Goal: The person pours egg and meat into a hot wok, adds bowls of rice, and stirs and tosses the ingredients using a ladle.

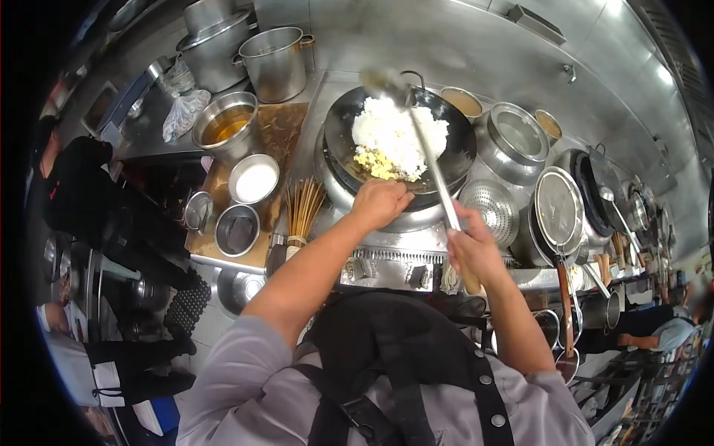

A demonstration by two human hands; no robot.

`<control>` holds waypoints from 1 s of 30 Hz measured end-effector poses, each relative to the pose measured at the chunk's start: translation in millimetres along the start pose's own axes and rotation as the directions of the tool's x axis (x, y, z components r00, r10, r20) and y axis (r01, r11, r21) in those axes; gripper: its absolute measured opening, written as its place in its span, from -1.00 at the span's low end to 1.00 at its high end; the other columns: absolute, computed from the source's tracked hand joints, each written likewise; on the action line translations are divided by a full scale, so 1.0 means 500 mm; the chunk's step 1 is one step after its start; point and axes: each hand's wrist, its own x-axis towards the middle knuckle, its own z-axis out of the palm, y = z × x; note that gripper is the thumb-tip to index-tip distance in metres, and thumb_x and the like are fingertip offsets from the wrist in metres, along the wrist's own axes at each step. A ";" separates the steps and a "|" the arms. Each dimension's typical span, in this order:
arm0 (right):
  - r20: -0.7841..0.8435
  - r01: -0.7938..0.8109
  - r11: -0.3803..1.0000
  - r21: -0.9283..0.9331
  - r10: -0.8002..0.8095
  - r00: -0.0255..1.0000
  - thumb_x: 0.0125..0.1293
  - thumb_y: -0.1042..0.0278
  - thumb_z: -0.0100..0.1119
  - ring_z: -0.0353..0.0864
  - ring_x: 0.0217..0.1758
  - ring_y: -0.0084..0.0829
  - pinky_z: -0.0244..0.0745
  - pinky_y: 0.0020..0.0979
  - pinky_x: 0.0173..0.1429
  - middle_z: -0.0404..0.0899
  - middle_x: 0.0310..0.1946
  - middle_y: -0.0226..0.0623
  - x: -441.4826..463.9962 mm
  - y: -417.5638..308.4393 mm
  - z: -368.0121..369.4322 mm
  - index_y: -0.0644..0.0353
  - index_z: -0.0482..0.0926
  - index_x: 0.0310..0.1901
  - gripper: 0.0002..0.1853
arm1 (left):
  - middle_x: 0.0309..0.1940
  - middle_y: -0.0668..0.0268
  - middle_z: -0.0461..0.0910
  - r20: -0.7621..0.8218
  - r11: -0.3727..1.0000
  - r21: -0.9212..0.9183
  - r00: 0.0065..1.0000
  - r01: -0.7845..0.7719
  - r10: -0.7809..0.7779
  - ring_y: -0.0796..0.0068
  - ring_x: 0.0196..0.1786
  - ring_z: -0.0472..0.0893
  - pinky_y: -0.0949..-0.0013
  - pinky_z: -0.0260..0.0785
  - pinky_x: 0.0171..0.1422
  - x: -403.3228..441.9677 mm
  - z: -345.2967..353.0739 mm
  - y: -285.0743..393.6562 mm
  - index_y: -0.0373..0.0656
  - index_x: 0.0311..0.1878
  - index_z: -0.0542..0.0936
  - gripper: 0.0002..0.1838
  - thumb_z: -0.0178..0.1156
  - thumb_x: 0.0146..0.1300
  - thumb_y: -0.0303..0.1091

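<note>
A black wok (338, 130) sits on the burner in front of me, holding white rice (390, 134) with yellow scrambled egg (379, 165) at its near side. My left hand (381, 204) is closed at the near rim of the wok; the exact part it grips is hidden under the fingers. Wrapped round the wooden end of a long metal wok ladle (430, 152) is my right hand (476, 249). The ladle reaches across the rice, and its blurred head is over the wok's far side.
To the left stand a pot of yellow liquid (227, 126), a bowl of white grains (253, 179) and a bundle of bamboo sticks (303, 201). A perforated strainer (489, 212), a lidded pot (513, 141) and a mesh sieve (559, 210) are at right. People stand at both sides.
</note>
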 end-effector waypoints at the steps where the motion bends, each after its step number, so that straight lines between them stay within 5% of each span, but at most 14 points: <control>1: 0.032 -0.132 0.991 0.007 0.132 0.991 0.52 0.45 0.12 0.43 -0.62 -0.57 0.36 -0.45 -0.58 0.48 -0.49 -0.40 0.029 0.035 -0.010 0.11 0.34 0.48 -0.47 | -0.48 0.12 0.62 0.008 1.000 -0.006 1.000 -0.007 0.007 -0.04 -0.30 0.66 -0.07 0.50 -0.12 -0.003 0.001 0.002 -0.16 -0.48 0.54 -0.58 0.27 0.40 -0.06; 6: -0.015 -0.112 0.978 -0.177 0.111 0.994 0.52 0.44 0.14 0.43 -0.61 -0.58 0.35 -0.47 -0.57 0.48 -0.48 -0.41 0.049 -0.016 -0.011 0.09 0.30 0.52 -0.43 | -0.48 0.12 0.61 0.020 1.000 -0.016 1.000 -0.004 0.004 -0.05 -0.32 0.65 -0.07 0.49 -0.14 0.001 -0.010 0.007 -0.17 -0.48 0.54 -0.57 0.25 0.43 -0.05; 9: -0.140 0.113 0.977 -0.181 -0.140 0.980 0.50 0.41 0.18 0.46 -0.60 -0.54 0.42 -0.41 -0.53 0.46 -0.49 -0.39 -0.005 0.013 -0.023 0.06 0.36 0.49 -0.45 | -0.49 0.11 0.61 0.014 1.000 -0.010 1.000 -0.002 0.003 -0.05 -0.32 0.65 -0.06 0.48 -0.15 0.002 -0.002 0.002 -0.16 -0.48 0.55 -0.56 0.24 0.43 -0.03; 12: -0.170 0.025 0.997 -0.072 -0.037 0.985 0.52 0.46 0.11 0.45 -0.59 -0.58 0.38 -0.46 -0.53 0.49 -0.49 -0.43 -0.021 0.059 -0.049 0.03 0.26 0.55 -0.40 | -0.50 0.11 0.60 0.015 1.000 -0.009 1.000 -0.002 0.002 -0.05 -0.32 0.64 -0.07 0.48 -0.15 0.001 0.003 -0.003 -0.16 -0.47 0.55 -0.56 0.24 0.43 -0.04; 13: -0.191 -0.123 0.989 -0.083 0.106 0.976 0.52 0.43 0.13 0.45 -0.59 -0.57 0.38 -0.44 -0.54 0.50 -0.50 -0.43 0.007 0.084 -0.066 0.01 0.28 0.54 -0.40 | -0.50 0.11 0.60 0.023 1.000 -0.017 1.000 -0.006 0.007 -0.05 -0.32 0.64 -0.07 0.48 -0.15 -0.003 0.001 0.000 -0.16 -0.47 0.55 -0.56 0.24 0.43 -0.04; 18: -0.152 -0.089 0.972 -0.217 0.056 0.987 0.50 0.41 0.17 0.45 -0.61 -0.55 0.37 -0.43 -0.54 0.49 -0.51 -0.43 0.041 0.007 -0.074 0.02 0.29 0.53 -0.40 | -0.45 0.14 0.66 0.116 0.998 0.046 0.992 0.047 -0.052 -0.02 -0.28 0.68 -0.05 0.50 -0.08 0.007 -0.012 0.007 -0.13 -0.45 0.59 -0.60 0.22 0.42 -0.04; 20: -0.236 0.064 0.978 -0.196 -0.111 0.965 0.50 0.41 0.19 0.45 -0.61 -0.55 0.37 -0.43 -0.55 0.49 -0.51 -0.42 0.048 0.002 -0.055 0.04 0.29 0.53 -0.39 | -0.48 0.12 0.63 0.062 1.000 0.023 0.998 0.019 -0.020 -0.04 -0.29 0.66 -0.07 0.49 -0.11 0.003 0.000 0.000 -0.14 -0.46 0.56 -0.58 0.23 0.42 -0.03; 24: -0.264 0.092 0.977 -0.194 -0.142 0.954 0.50 0.40 0.19 0.46 -0.61 -0.54 0.38 -0.42 -0.55 0.49 -0.52 -0.41 0.134 0.048 -0.056 0.03 0.28 0.54 -0.38 | -0.52 0.11 0.60 0.052 1.000 0.027 0.999 0.014 -0.015 -0.06 -0.31 0.64 -0.08 0.47 -0.14 0.005 0.003 0.001 -0.15 -0.48 0.53 -0.57 0.24 0.42 -0.03; 26: -0.176 -0.062 0.968 -0.242 0.019 0.984 0.51 0.41 0.18 0.46 -0.62 -0.53 0.40 -0.42 -0.54 0.49 -0.52 -0.40 0.182 0.040 -0.078 0.03 0.26 0.56 -0.37 | -0.52 0.12 0.60 0.057 1.000 0.019 0.998 0.011 -0.012 -0.06 -0.32 0.64 -0.08 0.47 -0.14 0.003 0.000 0.005 -0.15 -0.49 0.53 -0.57 0.24 0.42 -0.04; 30: -0.182 0.038 0.963 -0.267 -0.089 0.979 0.50 0.40 0.20 0.46 -0.61 -0.52 0.41 -0.40 -0.54 0.49 -0.53 -0.38 0.129 -0.018 -0.039 0.07 0.27 0.55 -0.37 | -0.52 0.12 0.61 0.040 1.000 0.000 0.999 0.013 -0.013 -0.05 -0.33 0.64 -0.08 0.47 -0.14 0.005 -0.004 0.003 -0.15 -0.48 0.54 -0.58 0.24 0.42 -0.04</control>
